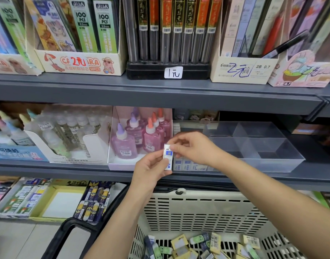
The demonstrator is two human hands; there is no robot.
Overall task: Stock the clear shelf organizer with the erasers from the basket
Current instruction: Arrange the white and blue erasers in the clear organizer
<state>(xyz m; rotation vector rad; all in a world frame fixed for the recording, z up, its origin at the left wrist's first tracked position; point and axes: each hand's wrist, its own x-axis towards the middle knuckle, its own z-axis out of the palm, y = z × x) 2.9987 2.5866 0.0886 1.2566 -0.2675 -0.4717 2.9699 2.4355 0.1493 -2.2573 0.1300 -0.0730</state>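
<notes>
My left hand (151,169) grips a small stack of white erasers with blue labels (168,159) in front of the middle shelf. My right hand (194,148) pinches the top end of the uppermost eraser. Behind them the clear shelf organizer (272,146) sits on the middle shelf, with a row of white and blue erasers (190,164) in its front left compartment. Its right compartments look bare. Below, the cream plastic basket (203,208) holds several loose erasers (197,245) in yellow, green and dark wrappers.
Pink glue bottles (140,135) in a white box stand just left of the organizer, clear bottles (70,131) further left. The grey upper shelf edge (160,94) overhangs. Eraser boxes (93,200) fill the lowest shelf. The basket's black handle (72,232) lies at the lower left.
</notes>
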